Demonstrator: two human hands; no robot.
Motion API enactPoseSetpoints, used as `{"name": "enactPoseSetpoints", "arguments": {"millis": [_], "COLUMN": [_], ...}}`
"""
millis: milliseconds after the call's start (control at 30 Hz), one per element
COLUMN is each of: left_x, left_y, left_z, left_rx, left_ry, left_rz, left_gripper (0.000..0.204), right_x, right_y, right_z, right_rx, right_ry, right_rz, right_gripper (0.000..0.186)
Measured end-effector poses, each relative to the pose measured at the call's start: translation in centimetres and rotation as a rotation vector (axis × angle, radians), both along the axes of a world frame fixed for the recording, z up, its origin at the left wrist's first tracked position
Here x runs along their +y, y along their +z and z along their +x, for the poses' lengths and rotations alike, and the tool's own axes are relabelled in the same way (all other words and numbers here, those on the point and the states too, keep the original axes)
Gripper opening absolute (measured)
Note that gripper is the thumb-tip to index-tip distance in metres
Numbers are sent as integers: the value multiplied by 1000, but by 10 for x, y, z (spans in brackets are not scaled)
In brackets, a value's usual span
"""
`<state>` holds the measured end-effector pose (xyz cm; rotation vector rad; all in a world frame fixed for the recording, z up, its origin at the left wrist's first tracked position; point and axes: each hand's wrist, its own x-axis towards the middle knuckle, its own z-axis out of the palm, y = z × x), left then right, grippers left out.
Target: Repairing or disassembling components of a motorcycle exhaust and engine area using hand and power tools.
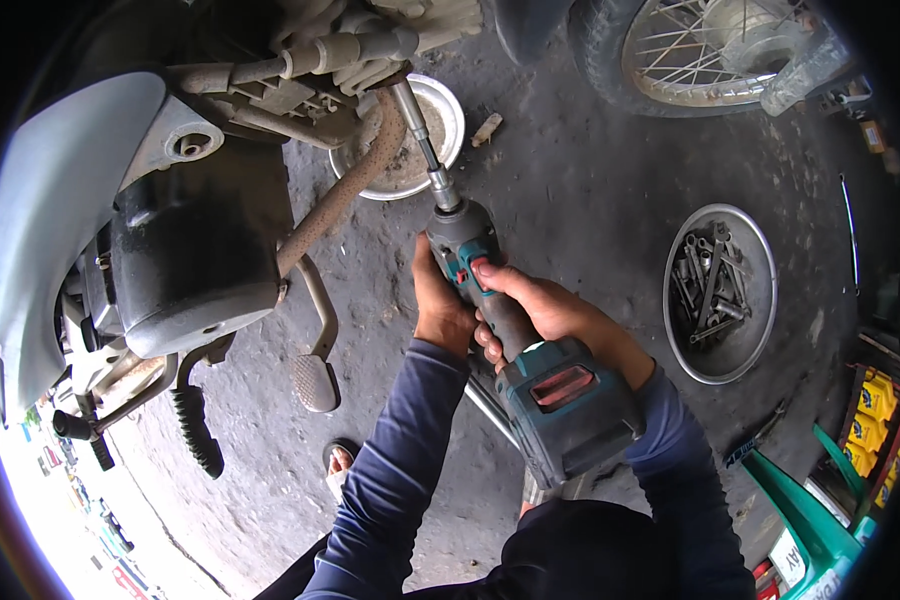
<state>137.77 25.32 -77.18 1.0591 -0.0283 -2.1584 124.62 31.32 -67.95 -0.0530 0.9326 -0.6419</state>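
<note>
A teal and grey cordless impact wrench (530, 350) points up toward the underside of a motorcycle engine (195, 250). Its long socket extension (425, 145) reaches a fastener near the rusty exhaust pipe (355, 190). My right hand (555, 310) grips the wrench's handle, with the index finger on the trigger. My left hand (440, 305) is wrapped around the left side of the tool's head. Both forearms wear dark blue sleeves.
A round metal pan (445, 120) lies under the engine. A metal tray (720, 290) with several sockets and wrenches sits to the right. A spoked wheel (710, 45) is at the top right. A brake pedal (315, 380), a footpeg (195, 430), a green stool (810, 520) and yellow bottles (870, 415) are nearby.
</note>
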Motion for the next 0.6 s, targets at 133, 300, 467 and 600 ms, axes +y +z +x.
{"name": "enactPoseSetpoints", "arguments": {"millis": [133, 300, 467, 600], "left_x": [-3, -12, -11, -14], "left_y": [-5, -9, -18, -12], "left_z": [-2, -4, -5, -17], "left_rx": [40, 42, 35, 10], "left_ry": [46, 26, 27, 41], "left_rz": [20, -19, 11, 17], "left_gripper": [56, 55, 56, 54], "right_x": [-1, -8, -11, -13], "right_y": [11, 2, -8, 17], "right_z": [-3, -1, -4, -11], "right_rx": [-73, 14, 20, 46], "right_ry": [-72, -31, 28, -53], "right_rz": [136, 49, 28, 43], "right_gripper": [54, 53, 51, 49]}}
